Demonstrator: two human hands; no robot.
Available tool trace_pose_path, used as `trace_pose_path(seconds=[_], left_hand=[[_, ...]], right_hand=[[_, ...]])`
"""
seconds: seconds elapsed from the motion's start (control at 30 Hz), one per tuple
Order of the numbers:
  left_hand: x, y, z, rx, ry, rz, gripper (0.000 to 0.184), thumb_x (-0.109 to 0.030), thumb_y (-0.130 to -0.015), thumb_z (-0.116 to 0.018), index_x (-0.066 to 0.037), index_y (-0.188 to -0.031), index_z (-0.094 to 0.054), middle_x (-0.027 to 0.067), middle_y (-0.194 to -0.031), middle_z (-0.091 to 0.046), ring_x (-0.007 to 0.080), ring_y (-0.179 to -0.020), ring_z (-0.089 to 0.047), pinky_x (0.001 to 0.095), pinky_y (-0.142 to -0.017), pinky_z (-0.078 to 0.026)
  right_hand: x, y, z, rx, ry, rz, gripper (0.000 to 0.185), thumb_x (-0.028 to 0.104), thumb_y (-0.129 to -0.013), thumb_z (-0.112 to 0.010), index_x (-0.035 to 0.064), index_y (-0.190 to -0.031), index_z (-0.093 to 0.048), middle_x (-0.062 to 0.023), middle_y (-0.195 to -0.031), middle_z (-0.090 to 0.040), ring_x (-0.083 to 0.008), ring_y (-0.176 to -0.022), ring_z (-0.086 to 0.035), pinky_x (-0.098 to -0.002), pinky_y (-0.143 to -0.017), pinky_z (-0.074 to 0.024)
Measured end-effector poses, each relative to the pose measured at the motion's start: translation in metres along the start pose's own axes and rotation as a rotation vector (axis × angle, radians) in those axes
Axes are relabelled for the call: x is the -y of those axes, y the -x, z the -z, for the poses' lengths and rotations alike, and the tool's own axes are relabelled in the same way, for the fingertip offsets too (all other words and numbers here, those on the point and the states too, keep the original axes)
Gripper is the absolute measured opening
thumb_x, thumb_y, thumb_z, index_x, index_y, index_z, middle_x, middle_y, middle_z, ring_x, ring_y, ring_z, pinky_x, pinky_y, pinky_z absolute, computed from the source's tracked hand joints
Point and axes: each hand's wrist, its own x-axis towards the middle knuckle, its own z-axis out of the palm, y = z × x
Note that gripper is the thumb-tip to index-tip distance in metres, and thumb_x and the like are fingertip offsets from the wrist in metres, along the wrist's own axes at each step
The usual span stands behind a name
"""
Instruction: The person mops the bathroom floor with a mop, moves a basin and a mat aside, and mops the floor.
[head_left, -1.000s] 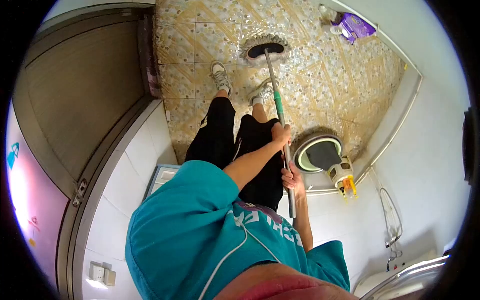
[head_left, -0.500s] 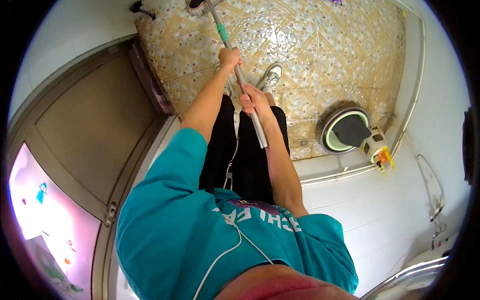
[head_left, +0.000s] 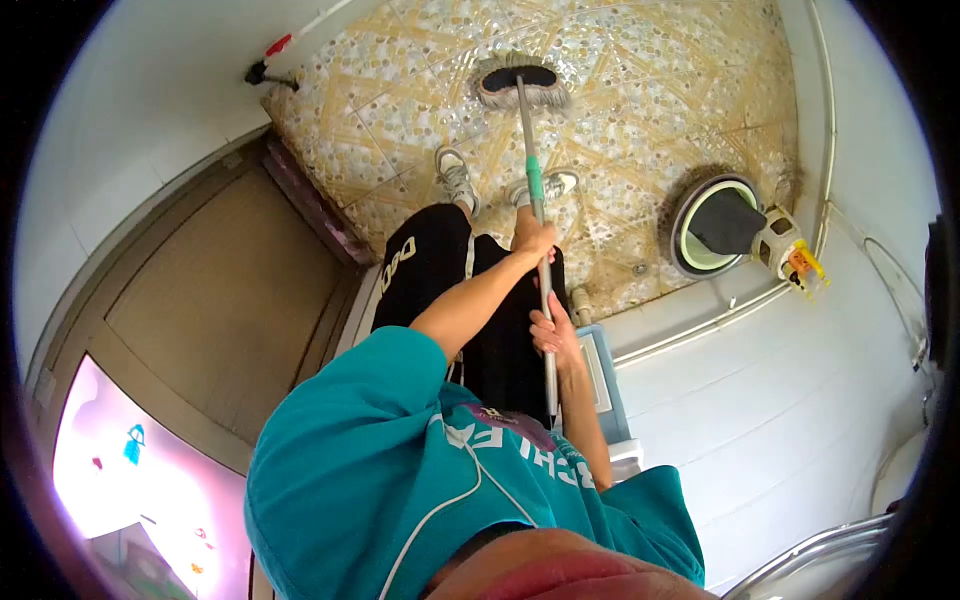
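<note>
A mop (head_left: 528,130) with a grey pole, a green collar and a fringed head is held in both hands. Its grey mop head (head_left: 500,82) lies on the wet floor beyond my feet. My left hand (head_left: 535,237) is closed around the pole just below the green collar. Lower down, my right hand (head_left: 556,330) wraps the pole in front of my thighs. The pole's bottom end reaches close to my shirt.
Patterned floor tiles (head_left: 640,80) spread ahead. To the right stand a round bin (head_left: 688,235) with a pale green rim and a cream container (head_left: 782,238) with yellow items. A brown door (head_left: 230,300) is left. A blue-framed object (head_left: 603,370) sits beside my right forearm.
The mop head has come from the top left edge rightward and closer to me, now fully visible. Both hands have moved right and nearer my body, still gripping the pole. My feet appear shifted.
</note>
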Motion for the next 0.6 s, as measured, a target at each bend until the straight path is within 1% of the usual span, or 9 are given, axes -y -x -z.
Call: trace_pose_path(seconds=[0.13,0.17,0.23,0.27,0.33,0.43,0.47,0.57,0.6], left_hand=[[-0.045,-0.085,0.022,0.023,-0.014,-0.219,0.027,-0.016,-0.08,-0.055,0.003,-0.06,-0.056,0.0119,-0.046,-0.053,0.024,-0.036,-0.056,0.0379,-0.033,-0.044],[-0.08,-0.088,0.029,-0.08,-0.054,-0.295,0.026,-0.017,-0.079,-0.057,0.004,-0.062,-0.057,0.0124,-0.047,-0.053,0.024,-0.037,-0.056,0.0381,-0.035,-0.044],[-0.121,-0.141,0.041,-0.048,0.013,-0.386,0.025,-0.017,-0.076,-0.058,0.005,-0.064,-0.057,0.0133,-0.05,-0.055,0.0225,-0.04,-0.057,0.036,-0.036,-0.045],[-0.138,-0.174,0.044,-0.068,-0.034,-0.437,0.023,-0.015,-0.075,-0.057,0.006,-0.064,-0.057,0.014,-0.052,-0.056,0.0224,-0.039,-0.056,0.0352,-0.036,-0.044],[-0.186,-0.169,0.042,0.009,0.03,-0.355,0.023,-0.014,-0.073,-0.058,0.005,-0.061,-0.056,0.0138,-0.051,-0.056,0.0228,-0.039,-0.056,0.0363,-0.035,-0.043],[-0.164,-0.163,0.017,-0.027,-0.147,-0.451,0.023,-0.014,-0.073,-0.057,0.004,-0.057,-0.055,0.0137,-0.05,-0.056,0.0235,-0.038,-0.055,0.0374,-0.035,-0.042],[-0.145,-0.156,0.001,-0.113,-0.199,-0.34,0.024,-0.012,-0.074,-0.055,0.002,-0.054,-0.054,0.0141,-0.05,-0.056,0.0242,-0.037,-0.054,0.0377,-0.034,-0.042],[-0.082,-0.081,-0.049,-0.175,-0.119,-0.331,0.02,-0.009,-0.074,-0.056,0.006,-0.061,-0.054,0.0165,-0.05,-0.056,0.0273,-0.041,-0.059,0.0406,-0.035,-0.045],[-0.031,-0.105,-0.06,-0.014,-0.189,-0.31,0.018,-0.007,-0.074,-0.054,0.008,-0.064,-0.052,0.0175,-0.05,-0.056,0.0269,-0.04,-0.059,0.0411,-0.036,-0.046]], right_hand=[[0.025,-0.078,-0.027,-0.003,0.126,0.066,0.03,0.035,-0.095,-0.043,0.0224,-0.122,-0.044,0.0031,-0.052,-0.036,-0.0061,-0.033,-0.031,-0.0189,-0.027,-0.0257],[0.037,-0.099,-0.045,0.056,0.184,0.12,0.028,0.033,-0.095,-0.044,0.0194,-0.119,-0.045,0.0031,-0.052,-0.037,-0.0064,-0.033,-0.031,-0.0192,-0.027,-0.0255],[0.06,-0.134,-0.078,0.057,0.359,0.256,0.024,0.027,-0.095,-0.045,0.0124,-0.114,-0.046,0.0029,-0.054,-0.039,-0.006,-0.035,-0.033,-0.0194,-0.028,-0.0258],[0.073,-0.147,-0.097,0.058,0.354,0.265,0.016,0.027,-0.095,-0.045,0.012,-0.102,-0.045,0.0031,-0.052,-0.038,-0.0058,-0.035,-0.032,-0.0191,-0.028,-0.0249],[0.099,-0.147,-0.113,0.068,0.331,0.281,0.015,0.026,-0.095,-0.045,0.0116,-0.091,-0.044,0.0032,-0.051,-0.037,-0.0055,-0.035,-0.032,-0.0189,-0.028,-0.0239],[0.113,-0.124,-0.099,0.107,0.181,0.187,0.012,0.023,-0.095,-0.045,0.0124,-0.09,-0.042,0.0036,-0.051,-0.037,-0.0049,-0.035,-0.032,-0.0185,-0.029,-0.0243],[0.109,-0.108,-0.078,0.061,0.245,0.21,0.012,0.023,-0.095,-0.044,0.012,-0.092,-0.043,0.0033,-0.052,-0.037,-0.005,-0.035,-0.032,-0.0185,-0.029,-0.0245],[0.092,-0.054,-0.005,0.056,0.241,0.242,0.014,0.024,-0.096,-0.043,0.0116,-0.103,-0.046,0.0023,-0.053,-0.039,-0.0056,-0.034,-0.032,-0.0193,-0.029,-0.0253],[0.086,-0.029,0.014,0.038,0.216,0.239,0.016,0.025,-0.096,-0.043,0.0133,-0.106,-0.046,0.0016,-0.054,-0.04,-0.0059,-0.034,-0.032,-0.0196,-0.028,-0.025]])
